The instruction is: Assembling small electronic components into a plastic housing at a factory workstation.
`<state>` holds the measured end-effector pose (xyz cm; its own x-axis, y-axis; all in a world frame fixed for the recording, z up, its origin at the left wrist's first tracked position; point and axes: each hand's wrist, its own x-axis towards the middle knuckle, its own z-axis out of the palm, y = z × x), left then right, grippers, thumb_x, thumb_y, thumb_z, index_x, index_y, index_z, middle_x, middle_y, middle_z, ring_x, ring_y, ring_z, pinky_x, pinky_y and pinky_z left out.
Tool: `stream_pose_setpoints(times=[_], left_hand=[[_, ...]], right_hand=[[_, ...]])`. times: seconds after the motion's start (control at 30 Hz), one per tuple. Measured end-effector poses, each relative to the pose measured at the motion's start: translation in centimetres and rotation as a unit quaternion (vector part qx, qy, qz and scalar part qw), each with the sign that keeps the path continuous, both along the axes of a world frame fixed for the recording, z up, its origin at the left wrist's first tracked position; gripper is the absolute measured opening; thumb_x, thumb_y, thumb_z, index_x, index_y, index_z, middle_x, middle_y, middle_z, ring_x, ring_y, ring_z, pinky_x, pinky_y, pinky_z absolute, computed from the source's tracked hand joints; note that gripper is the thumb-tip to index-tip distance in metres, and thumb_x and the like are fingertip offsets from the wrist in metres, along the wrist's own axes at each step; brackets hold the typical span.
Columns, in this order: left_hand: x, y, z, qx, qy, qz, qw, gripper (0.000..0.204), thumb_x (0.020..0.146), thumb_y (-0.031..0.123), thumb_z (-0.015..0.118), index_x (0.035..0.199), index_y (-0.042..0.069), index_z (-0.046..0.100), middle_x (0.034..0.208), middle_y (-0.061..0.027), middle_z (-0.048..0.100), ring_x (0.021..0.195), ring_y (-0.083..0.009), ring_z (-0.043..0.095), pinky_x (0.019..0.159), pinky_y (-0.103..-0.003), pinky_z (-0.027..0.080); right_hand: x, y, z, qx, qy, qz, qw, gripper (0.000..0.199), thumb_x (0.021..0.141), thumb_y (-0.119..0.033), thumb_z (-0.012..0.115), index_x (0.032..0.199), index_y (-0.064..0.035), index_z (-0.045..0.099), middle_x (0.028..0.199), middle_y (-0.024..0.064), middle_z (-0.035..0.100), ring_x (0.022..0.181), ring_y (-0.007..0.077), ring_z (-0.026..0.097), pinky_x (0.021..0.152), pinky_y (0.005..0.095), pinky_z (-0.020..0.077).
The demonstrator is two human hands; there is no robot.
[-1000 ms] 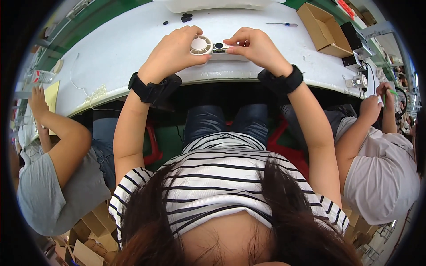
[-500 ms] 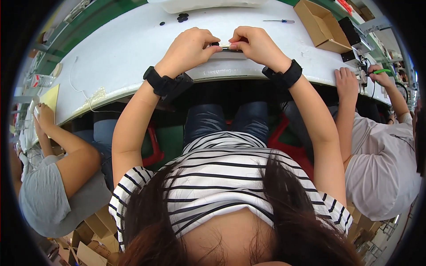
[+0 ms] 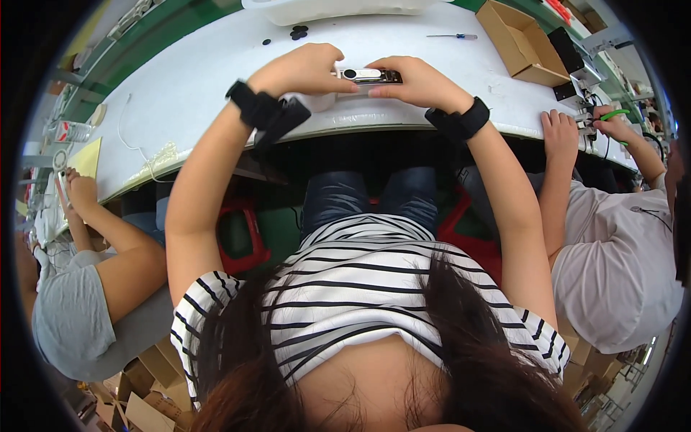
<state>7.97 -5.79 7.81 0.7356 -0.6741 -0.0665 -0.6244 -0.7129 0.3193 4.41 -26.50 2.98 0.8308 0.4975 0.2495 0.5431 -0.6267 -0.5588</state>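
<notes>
Device (image 3: pixel 366 75): a narrow white and black thing, held level between both hands at the upper middle of the frame; a round black spot is seen at its left part, a dark section at its right end.
Left hand (image 3: pixel 306 70): placed at the device's left end; the grip is clamped on it, with the thumb along the lower side.
Right hand (image 3: pixel 421 81): wrapped about the device's right end; the grip is clamped on it, thumb below and fingers above.
Under the left hand: a pale curved shape (image 3: pixel 322 101) is partly hidden; what it is cannot be told.
Wrists: a black band is worn on each.
Worktop (image 3: pixel 201 86): spread across the upper half of the frame, white; whether it is touched by the device cannot be told.
Black discs (image 3: pixel 298 33): clustered above the left hand, with a single one set just to the left.
Screwdriver (image 3: pixel 452 35): laid flat at the upper right.
Carton (image 3: pixel 515 43): stood to the right of the screwdriver, its top uncovered.
White tray (image 3: pixel 338 7): cut off by the top edge.
Far right: a green-handled tool (image 3: pixel 614 114) is held by a co-worker.
</notes>
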Motion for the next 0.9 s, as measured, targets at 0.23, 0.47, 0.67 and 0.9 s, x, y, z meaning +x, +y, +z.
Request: stream_pose_setpoints(times=[0.23,0.47,0.67,0.9], left_hand=[[-2.0,-1.1,-0.1,0.096,-0.154,-0.011,0.983,0.030,0.072,0.027,0.069,0.080,-0.001,0.064,0.082,-0.0141,0.066,0.079,-0.0301,0.063,0.079,-0.038,0.048],[-2.9,-0.1,-4.7,-0.037,-0.389,-0.057,0.919,0.032,0.073,0.031,0.070,0.091,0.004,0.065,0.089,-0.0080,0.065,0.091,-0.0249,0.059,0.087,-0.042,0.041],[-2.6,-0.5,-3.4,-0.026,-0.278,-0.016,0.960,0.041,0.072,0.037,0.071,0.096,0.004,0.068,0.092,-0.0071,0.066,0.097,-0.0239,0.056,0.082,-0.040,0.038],[-2.1,-2.0,-2.3,0.029,-0.178,0.040,0.983,0.040,0.065,0.033,0.075,0.094,0.006,0.070,0.092,-0.0070,0.066,0.094,-0.0243,0.057,0.083,-0.039,0.041]], right_hand=[[-1.3,0.2,-1.4,0.011,-0.113,-0.075,0.991,0.036,0.079,-0.021,0.070,0.107,0.0000,0.061,0.092,0.0155,0.065,0.088,0.0319,0.061,0.080,0.0372,0.0487],[-2.0,0.4,-3.5,0.084,-0.182,-0.084,0.976,0.037,0.078,-0.022,0.071,0.107,-0.0013,0.061,0.102,0.0160,0.064,0.097,0.0312,0.058,0.086,0.0379,0.0463],[-1.9,0.7,-4.0,0.119,-0.150,-0.092,0.977,0.037,0.078,-0.022,0.071,0.109,-0.0035,0.062,0.105,0.0155,0.064,0.099,0.0299,0.058,0.088,0.0367,0.0463],[-1.6,1.1,-3.6,0.185,-0.035,-0.119,0.975,0.036,0.074,-0.021,0.074,0.103,-0.0029,0.064,0.098,0.0148,0.066,0.091,0.0293,0.062,0.083,0.0352,0.0489]])
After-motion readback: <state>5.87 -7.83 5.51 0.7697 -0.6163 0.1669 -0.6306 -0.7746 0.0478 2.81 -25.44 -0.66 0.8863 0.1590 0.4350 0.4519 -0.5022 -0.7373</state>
